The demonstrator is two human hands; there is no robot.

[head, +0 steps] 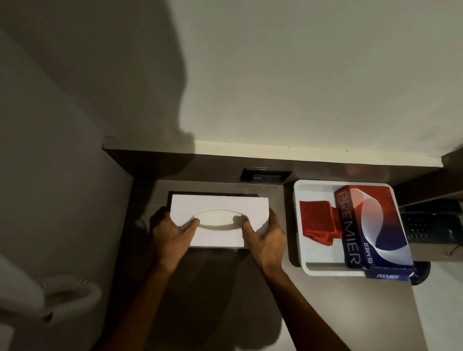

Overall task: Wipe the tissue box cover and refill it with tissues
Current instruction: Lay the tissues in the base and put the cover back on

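A white tissue box cover (219, 205) with an oval slot on top lies on the brown counter (205, 277), over a dark base. My left hand (171, 235) grips its left end, thumb at the slot's left tip. My right hand (265, 241) grips its right end, thumb at the slot's right tip. To the right, a white tray (317, 259) holds a folded red cloth (318, 221) and a blue and red PREMIER tissue box (371, 227), which lies partly over the cloth with its near flap open.
A dark telephone (433, 225) sits right of the tray, under a shelf. A dark socket recess (265, 175) is in the back panel behind the cover. A wall stands close on the left, with a white hose (68, 298) below it.
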